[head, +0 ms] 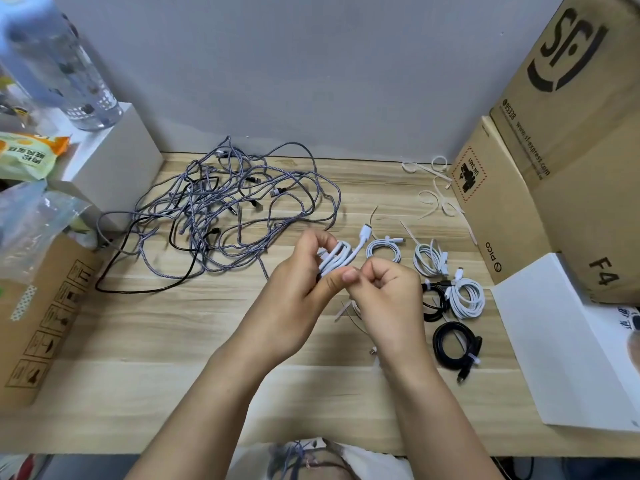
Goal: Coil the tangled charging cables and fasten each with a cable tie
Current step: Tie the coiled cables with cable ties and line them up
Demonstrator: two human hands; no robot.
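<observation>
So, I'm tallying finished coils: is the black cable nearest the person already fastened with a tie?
Yes, the black coil lies on the table with a white tie wrapped round it.

The right hand (388, 282) is curled up tight, so can't tell what it's pinching, and both hands cover most of the white cable bundle (337, 258). The cable tie (343, 310) under the wrists is mostly hidden too. Top left, the clear bottle (62, 71) is blurry and cut off by the edge. The SF cardboard box (575, 98) runs off the right side. The plugs inside the gray braided tangle (235, 206) are too small to identify.
</observation>
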